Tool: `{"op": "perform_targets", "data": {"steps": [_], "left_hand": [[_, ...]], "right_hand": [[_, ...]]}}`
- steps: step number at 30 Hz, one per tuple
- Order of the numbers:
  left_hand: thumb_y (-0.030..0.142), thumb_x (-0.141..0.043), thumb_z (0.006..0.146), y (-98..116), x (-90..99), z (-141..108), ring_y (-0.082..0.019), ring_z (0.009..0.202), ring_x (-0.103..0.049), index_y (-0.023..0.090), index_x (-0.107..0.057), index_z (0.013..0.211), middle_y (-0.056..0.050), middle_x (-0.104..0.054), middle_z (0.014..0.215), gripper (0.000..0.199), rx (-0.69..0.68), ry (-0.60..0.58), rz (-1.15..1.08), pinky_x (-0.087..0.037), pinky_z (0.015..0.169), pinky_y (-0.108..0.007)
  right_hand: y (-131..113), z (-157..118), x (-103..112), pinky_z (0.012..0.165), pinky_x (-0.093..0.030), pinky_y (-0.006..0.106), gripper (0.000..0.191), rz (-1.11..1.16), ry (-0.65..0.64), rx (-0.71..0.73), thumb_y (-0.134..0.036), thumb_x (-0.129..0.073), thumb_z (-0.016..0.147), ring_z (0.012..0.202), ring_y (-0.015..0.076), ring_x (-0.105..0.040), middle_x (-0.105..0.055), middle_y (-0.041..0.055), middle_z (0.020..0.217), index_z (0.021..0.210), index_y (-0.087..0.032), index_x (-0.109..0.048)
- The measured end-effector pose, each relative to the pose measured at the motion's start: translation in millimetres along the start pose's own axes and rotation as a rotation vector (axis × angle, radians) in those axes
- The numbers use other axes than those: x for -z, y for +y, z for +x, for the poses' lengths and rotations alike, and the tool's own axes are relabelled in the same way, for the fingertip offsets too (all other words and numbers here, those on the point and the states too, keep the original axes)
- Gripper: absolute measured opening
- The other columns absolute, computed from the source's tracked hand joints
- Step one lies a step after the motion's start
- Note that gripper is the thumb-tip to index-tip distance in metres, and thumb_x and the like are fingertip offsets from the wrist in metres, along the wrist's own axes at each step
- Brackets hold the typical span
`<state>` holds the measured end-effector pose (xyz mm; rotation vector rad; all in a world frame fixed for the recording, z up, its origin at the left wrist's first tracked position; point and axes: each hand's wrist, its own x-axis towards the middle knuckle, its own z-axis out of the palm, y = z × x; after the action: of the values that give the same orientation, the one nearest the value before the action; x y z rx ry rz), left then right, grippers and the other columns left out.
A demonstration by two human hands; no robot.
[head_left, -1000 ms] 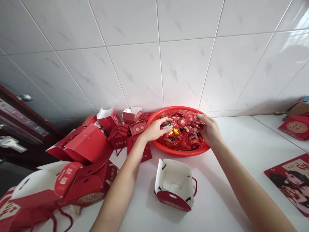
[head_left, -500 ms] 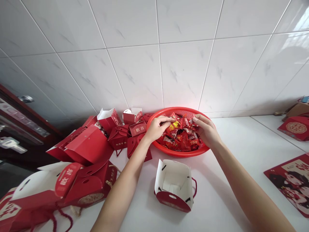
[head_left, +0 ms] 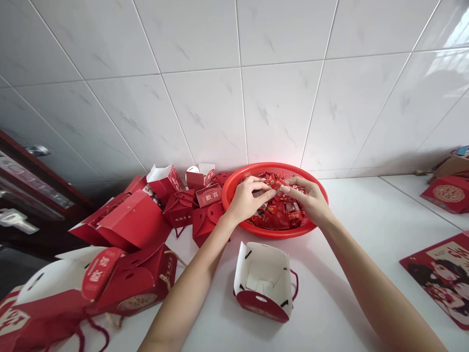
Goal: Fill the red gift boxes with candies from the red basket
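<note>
Above the red plastic basket [head_left: 274, 235], both hands are close together over a heap of red-wrapped candies [head_left: 278, 217]. My left hand [head_left: 252, 198] pinches a candy at its thumb and fingertips, partly hidden by the fingers. My right hand [head_left: 308, 199] has thumb and fingers closed on a red-wrapped candy [head_left: 282, 185] just beside the left fingertips. In front of the basket stands an open red gift box [head_left: 264, 305], white inside, with a dark red cord handle at its right side. Its inside shows only bare white card.
Several red gift boxes [head_left: 135, 222], some open and some folded shut, crowd the left side of the white countertop [head_left: 344, 293]. A printed red card or bag [head_left: 441, 278] lies at the right, with another red box [head_left: 447, 193] behind. A tiled wall [head_left: 278, 112] rises behind the basket.
My hands have come closer together over the candies; the right moved left and the left moved slightly right. The basket and open box stay put.
</note>
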<state>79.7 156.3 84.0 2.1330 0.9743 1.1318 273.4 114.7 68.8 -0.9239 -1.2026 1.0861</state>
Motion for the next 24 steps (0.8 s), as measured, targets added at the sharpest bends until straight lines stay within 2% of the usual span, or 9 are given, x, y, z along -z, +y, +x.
{"op": "perform_targets", "data": {"steps": [4, 6, 8, 14, 20, 24], "left_hand": [[0.036, -0.072, 0.087, -4, 1.8, 2, -0.021, 0.086, -0.066, 0.023, -0.075, 0.074, -0.003, -0.072, 0.084, 0.018, -0.043, 0.06, -0.038, -0.054, 0.086, -0.035], [0.037, -0.071, 0.086, -6, 2.3, 4, -0.021, 0.084, -0.065, 0.022, -0.074, 0.074, -0.003, -0.072, 0.082, 0.02, -0.025, 0.095, -0.061, -0.054, 0.082, -0.034], [0.04, -0.069, 0.086, -8, 2.5, 5, -0.021, 0.084, -0.065, 0.021, -0.073, 0.075, -0.003, -0.072, 0.083, 0.022, 0.01, 0.127, -0.085, -0.053, 0.079, -0.033], [0.044, -0.068, 0.084, -12, 4.6, 6, -0.02, 0.081, -0.063, 0.021, -0.071, 0.073, -0.003, -0.07, 0.081, 0.026, 0.031, 0.153, -0.131, -0.05, 0.076, -0.032], [0.044, -0.069, 0.084, -11, 4.1, 7, -0.021, 0.081, -0.062, 0.021, -0.071, 0.072, -0.003, -0.07, 0.078, 0.026, -0.008, 0.114, -0.138, -0.049, 0.076, -0.033], [0.044, -0.07, 0.084, -11, 3.4, 6, -0.02, 0.08, -0.061, 0.021, -0.072, 0.073, -0.003, -0.07, 0.079, 0.026, 0.0, 0.104, -0.14, -0.049, 0.076, -0.033]], "right_hand": [[3, 1, 4, 0.062, -0.06, 0.031, 0.035, 0.027, -0.058, 0.028, -0.041, -0.084, 0.077, 0.066, 0.017, -0.069, -0.074, 0.0022, 0.097, 0.107, -0.025, -0.073], [2, 0, 4, 0.066, -0.062, 0.033, 0.044, 0.024, -0.069, 0.035, -0.039, -0.084, 0.078, 0.067, 0.0168, -0.071, -0.075, 0.003, 0.11, 0.118, -0.028, -0.07], [1, -1, 3, 0.065, -0.063, 0.034, 0.05, 0.033, -0.071, 0.019, -0.039, -0.086, 0.077, 0.065, 0.0176, -0.072, -0.075, 0.0035, 0.113, 0.122, -0.029, -0.066], [2, 0, 2, 0.062, -0.063, 0.033, 0.042, 0.099, -0.057, 0.0, -0.04, -0.088, 0.075, 0.063, 0.0182, -0.072, -0.076, 0.0007, 0.094, 0.108, -0.027, -0.065], [0, 3, 0, 0.058, -0.06, 0.028, 0.035, 0.125, 0.073, 0.003, -0.047, -0.088, 0.071, 0.07, 0.0165, -0.066, -0.068, -0.0014, 0.079, 0.092, -0.024, -0.071], [-2, 3, -1, 0.054, -0.058, 0.027, 0.038, 0.127, 0.112, -0.004, -0.049, -0.089, 0.067, 0.065, 0.0147, -0.062, -0.066, -0.0016, 0.076, 0.089, -0.023, -0.073]]}}
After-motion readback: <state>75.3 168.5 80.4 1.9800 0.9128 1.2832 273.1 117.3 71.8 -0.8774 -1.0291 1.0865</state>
